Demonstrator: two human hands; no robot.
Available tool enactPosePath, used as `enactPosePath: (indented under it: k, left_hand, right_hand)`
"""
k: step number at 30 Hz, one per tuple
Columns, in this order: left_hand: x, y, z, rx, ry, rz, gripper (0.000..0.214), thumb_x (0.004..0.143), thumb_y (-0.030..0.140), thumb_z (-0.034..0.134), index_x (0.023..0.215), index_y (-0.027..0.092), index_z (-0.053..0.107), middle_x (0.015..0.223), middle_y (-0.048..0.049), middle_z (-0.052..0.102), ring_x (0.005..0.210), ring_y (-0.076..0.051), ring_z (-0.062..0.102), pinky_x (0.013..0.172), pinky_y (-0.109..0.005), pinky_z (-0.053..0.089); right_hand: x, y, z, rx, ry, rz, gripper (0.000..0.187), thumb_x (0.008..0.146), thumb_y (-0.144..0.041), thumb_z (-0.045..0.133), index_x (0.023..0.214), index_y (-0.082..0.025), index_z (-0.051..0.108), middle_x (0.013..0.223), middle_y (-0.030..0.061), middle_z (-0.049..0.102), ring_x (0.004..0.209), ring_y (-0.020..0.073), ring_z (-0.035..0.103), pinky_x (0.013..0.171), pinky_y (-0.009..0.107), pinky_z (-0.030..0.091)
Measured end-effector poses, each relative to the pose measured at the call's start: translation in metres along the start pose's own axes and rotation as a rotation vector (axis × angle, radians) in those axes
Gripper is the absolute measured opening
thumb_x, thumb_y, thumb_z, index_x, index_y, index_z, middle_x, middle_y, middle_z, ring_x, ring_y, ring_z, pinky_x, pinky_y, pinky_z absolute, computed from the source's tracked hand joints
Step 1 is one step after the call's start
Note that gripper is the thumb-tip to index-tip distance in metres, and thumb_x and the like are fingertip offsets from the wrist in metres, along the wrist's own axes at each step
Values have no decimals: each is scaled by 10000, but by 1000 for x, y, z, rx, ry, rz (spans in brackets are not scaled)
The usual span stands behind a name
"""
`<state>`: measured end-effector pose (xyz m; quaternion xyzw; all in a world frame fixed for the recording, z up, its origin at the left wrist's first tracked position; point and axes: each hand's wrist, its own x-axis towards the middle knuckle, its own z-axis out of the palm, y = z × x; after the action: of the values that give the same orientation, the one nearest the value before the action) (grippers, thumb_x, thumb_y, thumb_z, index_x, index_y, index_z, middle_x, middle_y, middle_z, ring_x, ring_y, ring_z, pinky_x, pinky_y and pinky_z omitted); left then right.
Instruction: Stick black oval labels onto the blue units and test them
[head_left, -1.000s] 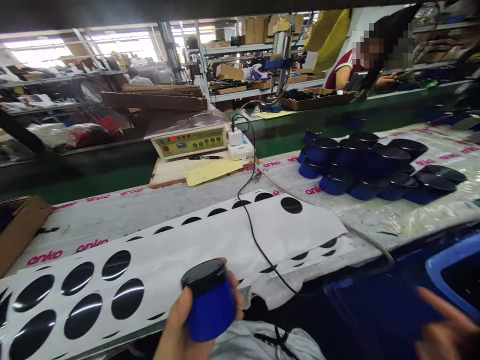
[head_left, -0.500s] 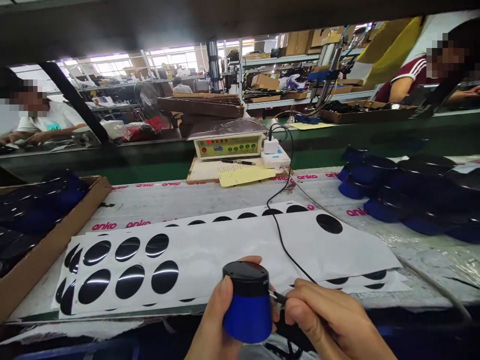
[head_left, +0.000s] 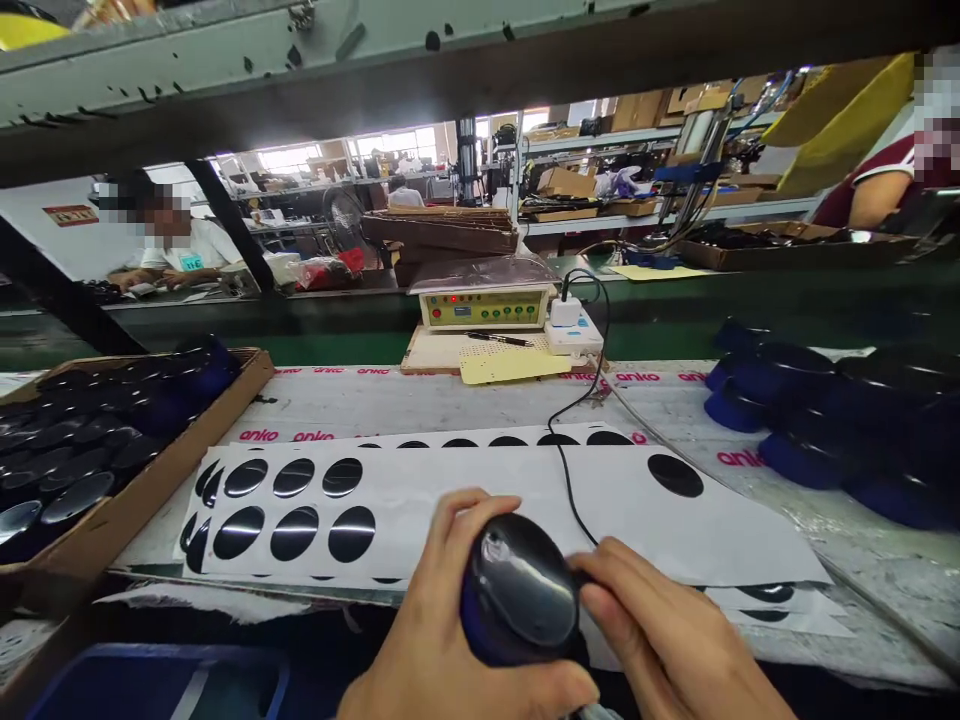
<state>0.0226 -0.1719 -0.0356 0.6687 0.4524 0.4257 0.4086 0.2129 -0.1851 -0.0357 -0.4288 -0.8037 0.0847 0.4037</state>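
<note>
My left hand (head_left: 442, 630) is wrapped round a small blue device with a glossy black round top (head_left: 517, 590), tilted so the top faces me. My right hand (head_left: 667, 640) is closed against the device's right side, where a thin black cable (head_left: 570, 480) ends; what its fingers pinch is hidden. Under both hands lies a white backing sheet (head_left: 480, 500) with rows of black oval stickers (head_left: 292, 510).
A cardboard box (head_left: 127, 500) of dark parts stands at the left. Several blue and black devices (head_left: 817, 420) are piled at the right. A beige tester box (head_left: 484, 305) sits at the back. Other people work behind the green belt.
The view has swung left and down. My right hand came in from the right and closed at the device's side. The device tipped from upright so its black top faces me.
</note>
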Motion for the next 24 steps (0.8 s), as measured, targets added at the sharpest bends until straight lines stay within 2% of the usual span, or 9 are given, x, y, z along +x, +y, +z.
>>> enactPosePath:
  k: [2,4,7,10,14,16,20,22,24]
  left_hand:
    - [8,8,1,299,81,334,694,762,517,721,1357,270,462,1209,-92,448,1125,-232,545,977,-326,493]
    - [14,18,0,502,116,658,583,846,368,680,1339,164,446,1192,-110,477,1184,-210,505,1047,-306,456]
    - [17,33,-1,649,150,952,384,845,192,686,1159,94,489,1182,-112,509,1248,-221,457,1108,-326,428]
    - [13,47,0,781,170,1026,204,851,21,584,1019,131,549,1016,-42,483,1203,-197,491,1107,-329,448]
    - [13,55,3,1012,79,1111,309,813,-79,467,851,182,627,726,39,384,845,-91,591,1156,-363,383]
    - [18,54,4,1053,60,1146,289,811,-51,509,871,191,654,748,32,404,837,-104,593,1123,-404,429]
    - [35,49,3,971,-19,1183,224,807,-40,530,831,157,633,970,-23,458,877,-106,561,1093,-421,458]
    - [44,45,3,902,-55,1158,218,805,-46,508,818,144,613,968,-34,463,841,-100,553,1091,-410,458]
    - [52,39,3,812,-69,1114,167,840,12,516,868,147,609,927,-44,465,928,-144,576,1077,-401,466]
  right_hand:
    - [1,5,3,97,-17,40,235,1031,-193,315,1187,-233,487,919,30,622,816,135,644,678,173,527]
    - [-1,9,8,196,-8,60,241,1033,-206,330,1211,-260,484,935,15,616,817,122,632,720,156,527]
    - [-7,14,16,288,48,34,241,1039,-243,341,1219,-284,495,971,16,612,814,127,623,762,169,527]
    - [-12,16,21,312,96,18,303,1033,-216,350,1305,-300,455,972,28,613,850,150,633,732,181,529]
    - [-13,16,21,341,139,22,298,1026,-218,331,1238,-306,520,808,12,607,717,173,636,617,219,540]
    - [-15,19,23,341,148,25,277,1024,-262,329,1143,-286,578,791,26,618,693,192,637,605,245,550]
    - [-22,31,30,279,183,32,233,1012,-276,366,1051,-233,591,831,60,622,731,203,633,659,266,552]
    - [-24,39,35,263,204,35,180,1005,-246,388,994,-225,566,785,43,593,684,181,608,639,251,538]
    - [-23,46,37,248,208,27,153,1008,-231,394,999,-219,546,776,33,580,664,166,593,623,238,522]
